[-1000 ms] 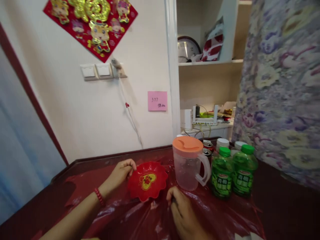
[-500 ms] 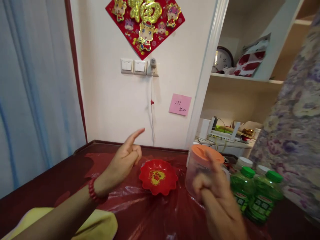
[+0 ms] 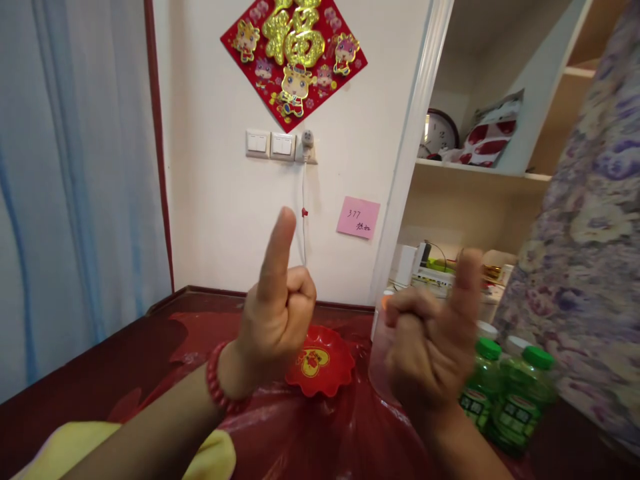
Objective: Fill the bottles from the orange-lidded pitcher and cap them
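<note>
My left hand, with a red bead bracelet on its wrist, is raised over the table. One finger points up and the others are curled in, with nothing held. The hand overlaps the left rim of a red scalloped plate that has a yellow and red print. My right hand, slightly blurred, is held up in the same shape and holds nothing. It hides much of a clear plastic jar with an orange lid. Neither hand visibly grips anything.
Green bottles stand at the right, beside a floral curtain. A yellow cloth lies at the front left of the dark red table. Behind are a wall with switches, a pink note and shelves.
Both hands have turned so that their extended fingers point more upright. My left hand has moved right, now overlapping the plate. The view has shifted slightly, with the wall decoration lower.
</note>
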`<state>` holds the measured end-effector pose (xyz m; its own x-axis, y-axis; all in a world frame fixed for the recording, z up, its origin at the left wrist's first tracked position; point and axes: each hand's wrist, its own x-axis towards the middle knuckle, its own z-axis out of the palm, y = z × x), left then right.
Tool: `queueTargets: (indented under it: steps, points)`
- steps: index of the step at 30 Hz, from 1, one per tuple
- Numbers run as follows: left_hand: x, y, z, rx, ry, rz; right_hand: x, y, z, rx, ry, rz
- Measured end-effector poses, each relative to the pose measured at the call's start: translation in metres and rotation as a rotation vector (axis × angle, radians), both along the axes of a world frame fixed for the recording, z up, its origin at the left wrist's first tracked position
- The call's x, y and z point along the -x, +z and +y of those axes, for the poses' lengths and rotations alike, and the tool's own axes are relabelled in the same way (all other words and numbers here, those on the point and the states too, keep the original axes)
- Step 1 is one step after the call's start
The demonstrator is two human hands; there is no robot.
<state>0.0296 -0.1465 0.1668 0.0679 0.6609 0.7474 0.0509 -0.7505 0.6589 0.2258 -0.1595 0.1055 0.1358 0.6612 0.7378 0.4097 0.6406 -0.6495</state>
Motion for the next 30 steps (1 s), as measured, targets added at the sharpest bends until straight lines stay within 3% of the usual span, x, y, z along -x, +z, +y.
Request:
queueTargets:
  steps: [2, 5, 7, 19, 30]
  points:
    - [-0.009, -0.001, 0.027, -0.025, 0.017, 0.084, 0.01, 0.016, 0.026, -0.09, -0.047, 0.065]
    - [-0.007, -0.011, 0.062, 0.292, 0.024, 0.159, 0.013, 0.026, 0.048, 0.091, 0.066, 0.154]
    - [-0.004, -0.017, 0.074, 0.356, 0.019, 0.185, 0.012, 0.024, 0.054, 0.165, 0.143, 0.186]
    - [-0.004, -0.024, 0.076, 0.439, -0.001, 0.099, 0.007, 0.008, 0.056, 0.208, 0.194, 0.146]
    - [-0.006, -0.03, 0.081, 0.461, -0.068, 0.104, 0.01, 0.007, 0.044, 0.233, 0.154, 0.263]
